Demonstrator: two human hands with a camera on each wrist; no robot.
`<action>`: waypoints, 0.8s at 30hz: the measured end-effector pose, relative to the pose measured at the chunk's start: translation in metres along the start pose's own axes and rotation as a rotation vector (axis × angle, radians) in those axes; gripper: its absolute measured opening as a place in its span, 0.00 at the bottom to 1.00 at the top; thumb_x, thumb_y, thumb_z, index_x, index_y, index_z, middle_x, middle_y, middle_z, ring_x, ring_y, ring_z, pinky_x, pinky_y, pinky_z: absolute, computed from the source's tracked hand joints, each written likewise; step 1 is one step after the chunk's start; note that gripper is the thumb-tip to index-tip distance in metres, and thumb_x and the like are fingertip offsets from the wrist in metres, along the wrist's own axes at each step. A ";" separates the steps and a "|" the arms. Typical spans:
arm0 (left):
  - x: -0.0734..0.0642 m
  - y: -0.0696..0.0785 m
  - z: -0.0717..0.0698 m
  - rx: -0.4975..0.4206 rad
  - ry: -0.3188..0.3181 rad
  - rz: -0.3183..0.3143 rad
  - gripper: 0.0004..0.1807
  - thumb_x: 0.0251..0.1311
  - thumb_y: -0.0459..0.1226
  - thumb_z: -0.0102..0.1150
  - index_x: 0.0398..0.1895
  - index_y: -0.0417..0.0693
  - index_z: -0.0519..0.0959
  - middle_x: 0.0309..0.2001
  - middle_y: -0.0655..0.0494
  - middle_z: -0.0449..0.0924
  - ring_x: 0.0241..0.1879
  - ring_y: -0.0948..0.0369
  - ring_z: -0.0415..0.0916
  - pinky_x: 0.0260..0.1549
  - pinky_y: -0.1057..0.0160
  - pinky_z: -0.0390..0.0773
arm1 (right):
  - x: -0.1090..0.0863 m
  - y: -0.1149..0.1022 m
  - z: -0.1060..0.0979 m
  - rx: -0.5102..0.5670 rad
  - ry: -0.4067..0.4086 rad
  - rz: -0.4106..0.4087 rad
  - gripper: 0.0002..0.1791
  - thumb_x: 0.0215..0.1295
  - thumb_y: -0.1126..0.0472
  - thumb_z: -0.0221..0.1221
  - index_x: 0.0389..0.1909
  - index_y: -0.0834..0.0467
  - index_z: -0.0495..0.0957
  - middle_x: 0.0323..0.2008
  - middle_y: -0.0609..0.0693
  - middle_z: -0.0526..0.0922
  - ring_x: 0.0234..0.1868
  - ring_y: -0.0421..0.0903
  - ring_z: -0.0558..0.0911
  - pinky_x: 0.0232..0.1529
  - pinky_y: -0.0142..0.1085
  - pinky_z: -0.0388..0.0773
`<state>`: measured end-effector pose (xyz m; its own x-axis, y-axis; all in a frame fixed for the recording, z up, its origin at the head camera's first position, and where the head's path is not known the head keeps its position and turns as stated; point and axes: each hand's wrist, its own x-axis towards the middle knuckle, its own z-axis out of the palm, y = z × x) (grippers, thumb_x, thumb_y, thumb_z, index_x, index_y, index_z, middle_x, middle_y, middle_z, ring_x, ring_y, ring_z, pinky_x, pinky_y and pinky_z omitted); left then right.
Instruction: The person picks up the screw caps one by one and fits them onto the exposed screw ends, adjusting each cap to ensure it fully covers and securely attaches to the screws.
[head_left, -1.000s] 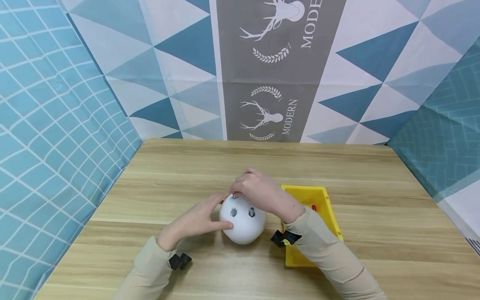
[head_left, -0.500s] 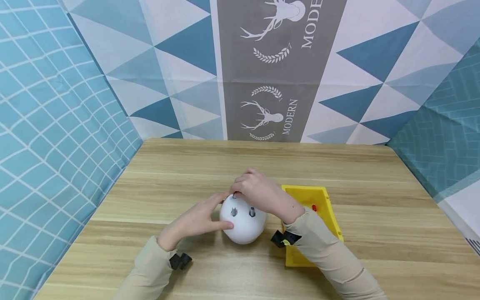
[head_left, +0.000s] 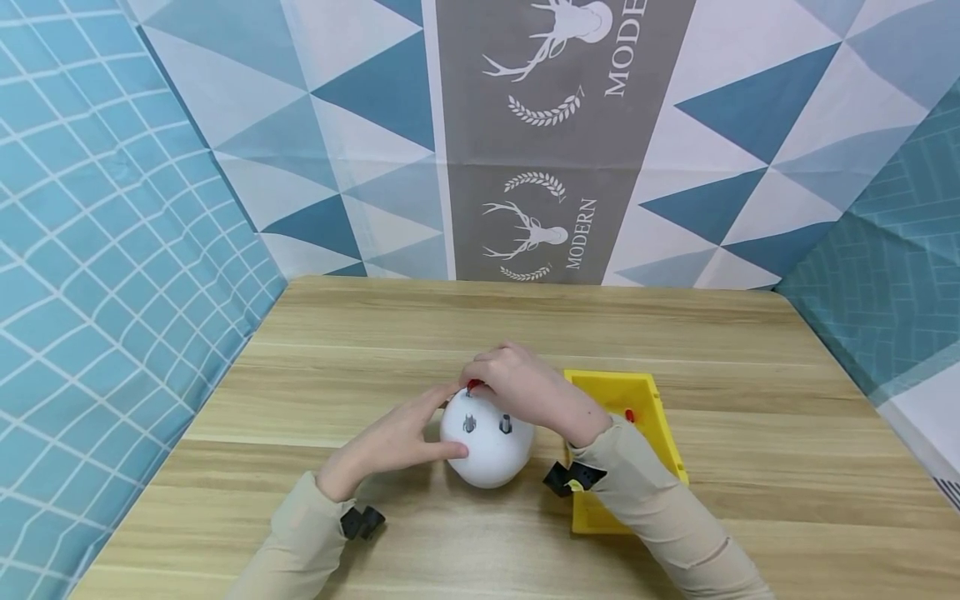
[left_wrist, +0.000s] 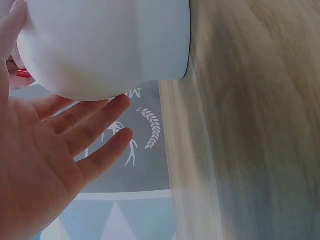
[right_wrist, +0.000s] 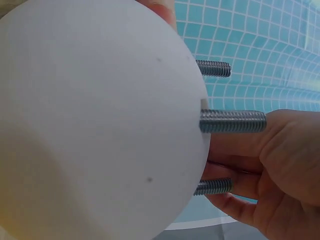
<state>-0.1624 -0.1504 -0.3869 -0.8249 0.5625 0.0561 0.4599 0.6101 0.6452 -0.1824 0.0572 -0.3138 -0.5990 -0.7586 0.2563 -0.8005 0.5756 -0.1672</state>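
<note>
A rounded white dome (head_left: 491,460) stands on the wooden table, with several threaded metal studs (right_wrist: 232,121) sticking out of its top. My left hand (head_left: 392,439) steadies it from the left, thumb on the near side and forefinger toward the far side. In the left wrist view the other fingers (left_wrist: 92,130) spread along its side. Above the far stud, the fingertips of my right hand (head_left: 522,385) pinch a small red piece (head_left: 474,384). Most of that piece is hidden by the hand, and I cannot tell its kind.
A yellow bin (head_left: 611,383) stands just right of the dome, partly under my right forearm. Another small red piece (head_left: 629,415) shows inside it. The wooden table (head_left: 360,333) ends at a patterned cloth backdrop (head_left: 375,200).
My right fingers have shifted slightly at the far stud, and more of the red piece shows. The left hand and the dome hold their place.
</note>
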 end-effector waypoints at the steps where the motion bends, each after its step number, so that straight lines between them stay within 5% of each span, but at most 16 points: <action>1: 0.000 0.000 0.000 0.000 -0.001 -0.001 0.44 0.44 0.66 0.57 0.66 0.70 0.55 0.59 0.69 0.65 0.56 0.67 0.66 0.54 0.54 0.67 | 0.000 0.000 0.000 0.010 0.003 0.000 0.05 0.58 0.60 0.61 0.35 0.52 0.82 0.34 0.42 0.83 0.35 0.39 0.78 0.46 0.36 0.71; 24: 0.000 0.000 0.000 0.011 -0.014 -0.014 0.45 0.44 0.66 0.56 0.68 0.72 0.51 0.62 0.65 0.62 0.59 0.65 0.64 0.56 0.52 0.66 | -0.010 0.004 0.001 0.051 0.017 0.030 0.12 0.59 0.61 0.59 0.45 0.54 0.78 0.39 0.44 0.83 0.42 0.41 0.78 0.54 0.38 0.68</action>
<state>-0.1621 -0.1502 -0.3872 -0.8264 0.5618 0.0367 0.4524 0.6238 0.6374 -0.1797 0.0664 -0.3174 -0.6224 -0.7359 0.2666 -0.7826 0.5811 -0.2232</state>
